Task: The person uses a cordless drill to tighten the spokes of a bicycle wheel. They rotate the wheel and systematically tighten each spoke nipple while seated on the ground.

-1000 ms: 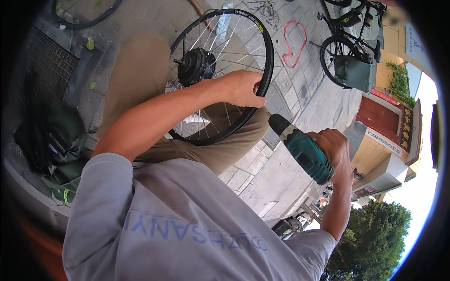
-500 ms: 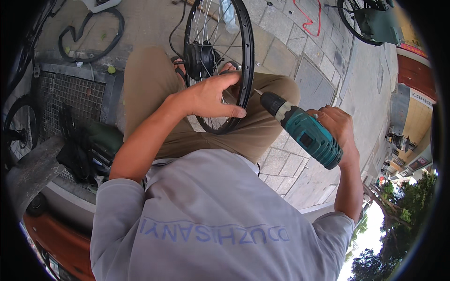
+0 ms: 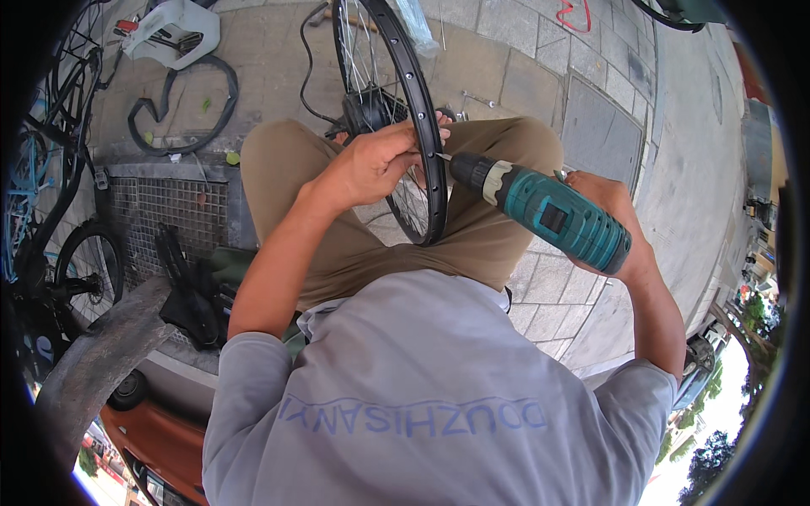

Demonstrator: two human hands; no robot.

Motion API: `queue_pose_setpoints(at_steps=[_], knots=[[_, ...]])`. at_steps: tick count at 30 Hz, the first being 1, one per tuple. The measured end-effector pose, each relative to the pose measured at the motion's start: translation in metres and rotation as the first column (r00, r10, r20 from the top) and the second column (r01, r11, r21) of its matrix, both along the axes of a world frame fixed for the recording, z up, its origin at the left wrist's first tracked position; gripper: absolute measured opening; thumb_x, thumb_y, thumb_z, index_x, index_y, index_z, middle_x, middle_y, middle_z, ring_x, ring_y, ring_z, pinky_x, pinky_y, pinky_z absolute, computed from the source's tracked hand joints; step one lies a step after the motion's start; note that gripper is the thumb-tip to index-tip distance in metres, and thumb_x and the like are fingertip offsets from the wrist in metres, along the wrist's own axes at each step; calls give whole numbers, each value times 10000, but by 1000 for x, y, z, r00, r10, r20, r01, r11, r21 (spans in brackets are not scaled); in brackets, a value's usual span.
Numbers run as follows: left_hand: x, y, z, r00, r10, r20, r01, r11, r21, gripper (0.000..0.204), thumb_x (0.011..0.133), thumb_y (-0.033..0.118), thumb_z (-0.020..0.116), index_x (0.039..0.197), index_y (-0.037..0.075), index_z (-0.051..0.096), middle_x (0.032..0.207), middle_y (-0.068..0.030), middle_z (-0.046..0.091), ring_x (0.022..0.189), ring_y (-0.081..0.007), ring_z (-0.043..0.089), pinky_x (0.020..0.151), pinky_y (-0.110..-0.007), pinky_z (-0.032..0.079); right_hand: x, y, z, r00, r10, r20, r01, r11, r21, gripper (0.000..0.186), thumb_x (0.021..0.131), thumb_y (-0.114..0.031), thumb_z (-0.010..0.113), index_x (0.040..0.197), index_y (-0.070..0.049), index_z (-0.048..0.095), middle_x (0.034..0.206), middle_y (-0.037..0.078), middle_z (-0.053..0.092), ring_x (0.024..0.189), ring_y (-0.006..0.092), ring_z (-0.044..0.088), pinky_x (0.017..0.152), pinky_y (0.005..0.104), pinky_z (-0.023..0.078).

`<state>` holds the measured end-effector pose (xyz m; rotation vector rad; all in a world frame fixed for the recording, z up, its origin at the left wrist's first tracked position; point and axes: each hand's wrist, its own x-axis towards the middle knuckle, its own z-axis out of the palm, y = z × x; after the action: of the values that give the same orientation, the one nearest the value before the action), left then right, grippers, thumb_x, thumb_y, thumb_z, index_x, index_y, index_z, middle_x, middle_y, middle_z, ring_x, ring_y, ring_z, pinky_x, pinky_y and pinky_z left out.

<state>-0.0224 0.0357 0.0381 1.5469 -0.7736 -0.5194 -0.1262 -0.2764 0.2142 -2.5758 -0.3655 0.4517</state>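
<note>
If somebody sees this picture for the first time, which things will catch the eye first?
The teal drill in the right hand, at centre right, its bit on the black rim. The left hand grips that rim over the lap. A loose tyre lies on the pavement, upper left.

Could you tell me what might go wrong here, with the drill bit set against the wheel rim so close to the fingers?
The drill in the right hand has its bit on the wheel rim beside the left hand gripping it; a slip could hit the fingers. The wheel seems steadied only by that hand and the lap, so it might twist. The cable near the hub could snag.
</note>
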Motion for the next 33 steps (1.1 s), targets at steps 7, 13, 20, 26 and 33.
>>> queue_pose_setpoints(at_steps=[7, 13, 20, 26, 33], knots=[[0, -2, 4, 987, 28, 160, -45, 994, 103, 519, 952, -155, 620, 1405, 80, 713, 1336, -98, 778, 1164, -279, 785, 957, -368, 658, -12, 11, 6, 925, -212, -316, 272, 949, 161, 280, 874, -133, 837, 1114, -35, 732, 1010, 152, 775, 865, 333, 746, 796, 397, 584], [3, -1, -3, 993, 3, 122, -7, 1000, 30, 561, 999, -166, 532, 1463, 112, 679, 1563, -121, 649, 914, -237, 823, 851, -367, 659, -17, 34, 13, 832, -390, -394, 438, 898, 38, 241, 993, -217, 819, 1184, -82, 761, 1003, 93, 781, 894, 199, 732, 813, 368, 585], [2, -1, -1, 996, -8, 93, 6, 1000, 26, 512, 1014, -152, 522, 1443, 75, 688, 1518, -131, 678, 884, -228, 822, 828, -356, 667, -12, 46, 21, 771, -444, -456, 515, 856, 37, 204, 994, -195, 809, 1151, -77, 755, 985, 82, 771, 883, 206, 721, 801, 372, 578], [1, 2, -4, 995, 10, 96, -16, 998, 54, 527, 956, -155, 620, 1416, 85, 712, 1363, -103, 767, 1188, -289, 773, 977, -364, 644, 23, 41, 45, 994, 103, -21, -104, 992, -72, 306, 810, -106, 781, 1105, -39, 731, 896, 104, 700, 810, 335, 687, 737, 408, 543], [3, -4, -12, 995, -11, 94, 8, 999, 31, 415, 994, -111, 634, 1364, 55, 719, 1388, -121, 745, 1146, -309, 775, 958, -368, 639, 88, 71, 84, 711, 697, 87, -549, 629, -550, 282, 770, -158, 749, 1026, -54, 690, 792, 59, 577, 775, 258, 622, 753, 397, 503]])
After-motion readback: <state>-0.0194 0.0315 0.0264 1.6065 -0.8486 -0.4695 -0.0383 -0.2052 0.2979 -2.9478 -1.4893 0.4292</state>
